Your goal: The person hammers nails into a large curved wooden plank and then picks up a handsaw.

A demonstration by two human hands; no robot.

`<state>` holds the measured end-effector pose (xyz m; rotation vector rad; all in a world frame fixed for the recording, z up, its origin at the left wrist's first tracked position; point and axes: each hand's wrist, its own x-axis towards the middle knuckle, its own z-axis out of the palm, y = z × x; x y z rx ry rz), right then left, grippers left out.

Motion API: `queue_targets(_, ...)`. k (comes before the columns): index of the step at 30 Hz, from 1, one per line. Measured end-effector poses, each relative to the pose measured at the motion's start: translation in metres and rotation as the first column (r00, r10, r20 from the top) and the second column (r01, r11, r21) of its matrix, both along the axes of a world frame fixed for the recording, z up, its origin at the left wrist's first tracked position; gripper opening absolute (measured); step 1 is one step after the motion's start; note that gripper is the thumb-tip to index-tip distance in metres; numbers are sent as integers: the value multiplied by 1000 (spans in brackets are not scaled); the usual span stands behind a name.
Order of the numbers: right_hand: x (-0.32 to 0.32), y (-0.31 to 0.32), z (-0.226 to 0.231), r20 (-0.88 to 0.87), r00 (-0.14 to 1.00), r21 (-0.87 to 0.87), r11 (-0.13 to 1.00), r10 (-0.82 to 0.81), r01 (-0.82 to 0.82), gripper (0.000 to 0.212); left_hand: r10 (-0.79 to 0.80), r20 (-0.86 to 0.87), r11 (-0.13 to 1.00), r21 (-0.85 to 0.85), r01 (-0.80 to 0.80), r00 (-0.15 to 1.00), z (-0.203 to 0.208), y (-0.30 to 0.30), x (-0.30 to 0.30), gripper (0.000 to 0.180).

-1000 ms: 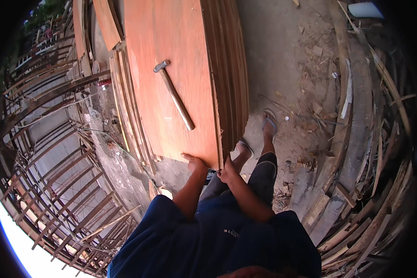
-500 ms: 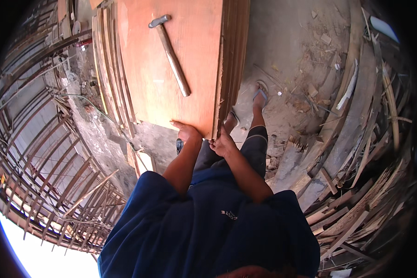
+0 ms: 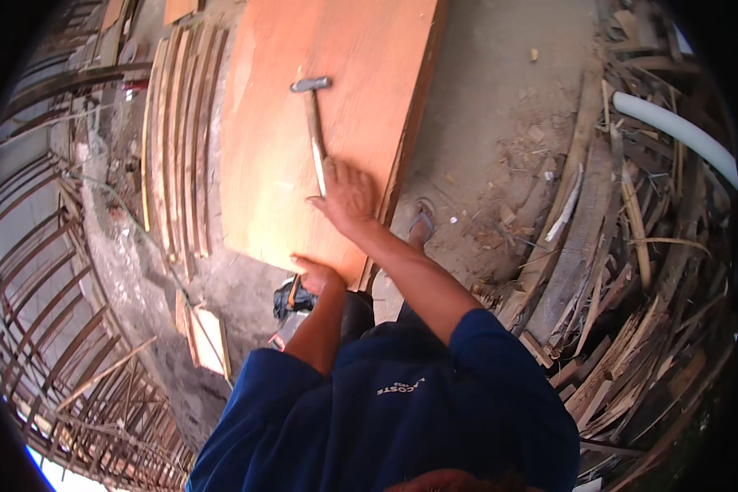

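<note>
A hammer (image 3: 315, 123) with a metal head and wooden handle lies on a reddish plywood board (image 3: 279, 189). My right hand (image 3: 349, 195) is over the lower end of its handle, palm down and open. The fingers reach along the handle, with the thumb apart on the other side; the handle's end shows between them. At the board's near edge is my left hand (image 3: 316, 275), its thumb on top. Its other fingers are hidden, so its hold is unclear.
Long wooden strips (image 3: 180, 139) lie left of the board. A scrap timber heap (image 3: 631, 312) and a white pipe (image 3: 672, 129) are on the right. Black material (image 3: 291, 299) is beside my left hand. My sandalled foot (image 3: 421, 227) stands right of the board.
My right hand has left the board's near corner and moved forward to the hammer handle. My left hand stays at the near edge. The view has shifted and turned.
</note>
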<state>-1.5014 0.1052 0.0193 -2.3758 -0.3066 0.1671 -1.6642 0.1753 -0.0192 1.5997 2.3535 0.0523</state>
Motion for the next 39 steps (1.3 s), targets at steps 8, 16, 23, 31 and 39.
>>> queue_targets(8, 30, -46, 18, -266, 955, 91, 983, -128, 157, 49, 1, 15, 999, -47, -1, 1000, 2, 2, -8, 104)
queue_targets(16, 83, -152, 75, -249, 940, 451, 831, -232, 325, 38, -7, 35, 998, -67, 9, 999, -7, 10, -10, 105)
queue_targets(23, 145, -173, 2, -79, 908, 67, 906, -412, 417, 36, -51, 35, 996, -76, 54, 998, 4, 7, -2, 106)
queue_targets(31, 147, -174, 4, 9, 900, 198, 883, -435, 425, 38, -15, 74, 997, -69, 20, 997, 11, 3, 7, 107)
queue_targets(39, 142, -173, 17, 4, 865, 384, 800, -501, 461, 42, -31, 26, 998, -59, 33, 999, -1, 6, -5, 107)
